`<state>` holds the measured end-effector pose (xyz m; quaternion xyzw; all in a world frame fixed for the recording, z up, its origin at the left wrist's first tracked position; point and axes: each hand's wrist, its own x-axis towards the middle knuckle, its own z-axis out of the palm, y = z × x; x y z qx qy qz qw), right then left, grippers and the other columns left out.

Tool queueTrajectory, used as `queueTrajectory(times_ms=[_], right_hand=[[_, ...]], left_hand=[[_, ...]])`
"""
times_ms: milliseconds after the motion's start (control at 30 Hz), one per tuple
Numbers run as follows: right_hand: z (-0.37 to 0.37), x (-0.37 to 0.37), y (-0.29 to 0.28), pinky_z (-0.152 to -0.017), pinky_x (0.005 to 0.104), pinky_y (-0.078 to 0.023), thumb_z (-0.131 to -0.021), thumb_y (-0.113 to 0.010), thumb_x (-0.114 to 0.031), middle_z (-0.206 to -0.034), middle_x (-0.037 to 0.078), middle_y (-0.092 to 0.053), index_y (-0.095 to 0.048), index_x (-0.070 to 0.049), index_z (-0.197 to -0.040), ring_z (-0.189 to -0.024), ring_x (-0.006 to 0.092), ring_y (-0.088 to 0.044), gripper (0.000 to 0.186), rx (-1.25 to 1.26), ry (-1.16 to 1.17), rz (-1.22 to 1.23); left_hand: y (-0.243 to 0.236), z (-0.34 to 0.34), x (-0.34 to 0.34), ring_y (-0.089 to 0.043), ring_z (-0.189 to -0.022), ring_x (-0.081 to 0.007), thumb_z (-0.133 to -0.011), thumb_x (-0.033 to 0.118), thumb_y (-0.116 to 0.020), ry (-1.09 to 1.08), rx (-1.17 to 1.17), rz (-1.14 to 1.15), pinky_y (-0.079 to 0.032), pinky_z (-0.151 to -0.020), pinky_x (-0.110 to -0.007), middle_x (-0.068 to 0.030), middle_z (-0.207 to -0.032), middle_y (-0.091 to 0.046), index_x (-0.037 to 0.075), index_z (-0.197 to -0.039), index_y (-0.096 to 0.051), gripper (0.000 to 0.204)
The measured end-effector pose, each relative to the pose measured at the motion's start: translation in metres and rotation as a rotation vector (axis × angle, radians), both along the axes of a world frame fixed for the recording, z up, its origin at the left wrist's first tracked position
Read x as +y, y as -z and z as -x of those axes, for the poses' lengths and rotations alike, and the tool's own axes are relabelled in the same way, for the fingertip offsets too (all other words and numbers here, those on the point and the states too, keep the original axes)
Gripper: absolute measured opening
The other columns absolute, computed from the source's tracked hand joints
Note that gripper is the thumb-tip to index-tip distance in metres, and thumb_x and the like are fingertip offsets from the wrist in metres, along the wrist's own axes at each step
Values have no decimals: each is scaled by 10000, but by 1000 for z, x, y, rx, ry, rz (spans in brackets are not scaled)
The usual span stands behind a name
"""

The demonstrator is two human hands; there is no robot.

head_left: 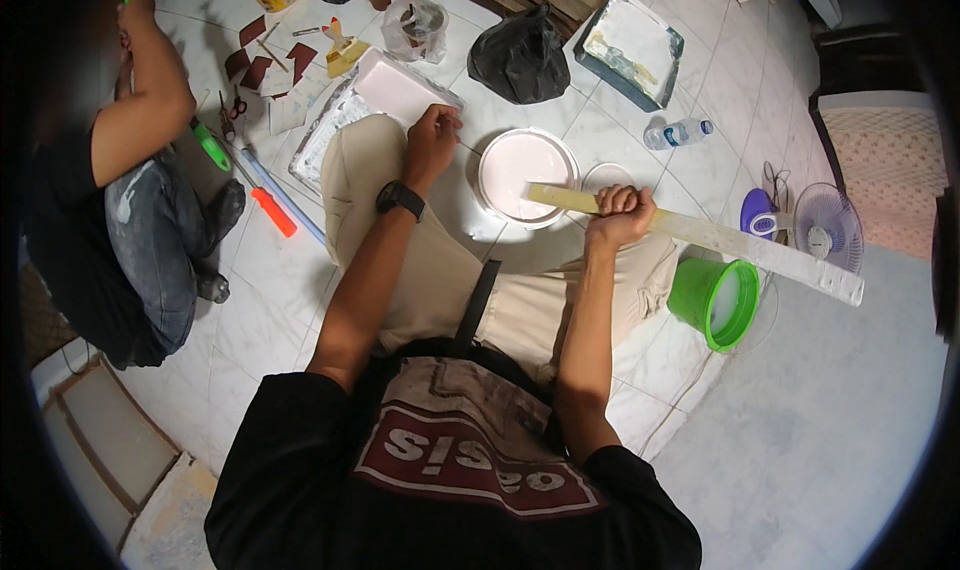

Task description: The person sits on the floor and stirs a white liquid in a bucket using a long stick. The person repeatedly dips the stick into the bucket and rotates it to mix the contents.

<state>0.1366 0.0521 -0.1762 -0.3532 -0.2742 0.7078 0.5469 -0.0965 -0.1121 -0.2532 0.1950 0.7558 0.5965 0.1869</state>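
Note:
My right hand (622, 215) is closed around a long flat pale strip of wood (745, 245). One end of that strip, yellowish, reaches over the rim of a white bucket (487, 198) of pale pink paint (520, 165); its far end points out to the right. I cannot tell whether the tip touches the paint. My left hand (433, 140) hangs by my left knee with its fingers curled in, and nothing shows in them. Just beyond it lies a paint tray (380, 78) with pale pink paint, partly hidden by my knee.
At left another person (150, 220) sits near a green-handled tool (210, 147) and an orange-handled tool (273, 212). A black bag (520, 55), a dark tray (632, 50) and a water bottle (678, 134) lie beyond the bucket. A green bucket (714, 304) and fan (825, 232) stand right.

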Motion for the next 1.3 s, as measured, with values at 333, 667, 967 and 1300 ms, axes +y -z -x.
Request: queueTrajectory(times_ms=[333,667,967,1300], right_hand=[[11,17,-40,-459,298,-306,-914,-495,-204,-484,21,-291,-296,-118,-600,-422,139,-277,381,1,-176,-447],[-6,-12,-7,-473,303,-301,-916,-503,-186,-495,8,-283,-309,-130,-627,-439,126,-267,352,-208,-227,-390],[4,-3,12,-490,312,-293,-914,-510,-282,-494,8,-255,-279,-165,-602,-430,156,-254,406,-58,42,6],[-9,22,-53,-476,300,-282,-929,-475,-311,-480,7,-276,-279,-151,-592,-419,139,-279,422,64,-107,-283]], left_hand=[[2,1,-1,-673,-657,-182,-997,129,-508,-7,3,16,-530,-640,-327,-86,-856,-706,29,-1042,-601,144],[10,3,-4,-677,-665,-185,-995,133,-511,-7,43,-28,-535,-638,-333,-89,-864,-707,28,-1043,-606,150],[-4,-2,2,-674,-667,-172,-992,112,-505,14,-2,44,-534,-636,-318,-90,-865,-707,27,-1055,-609,148],[-12,-4,2,-668,-659,-174,-996,112,-499,13,12,34,-535,-631,-311,-96,-867,-705,19,-1046,-605,149]])
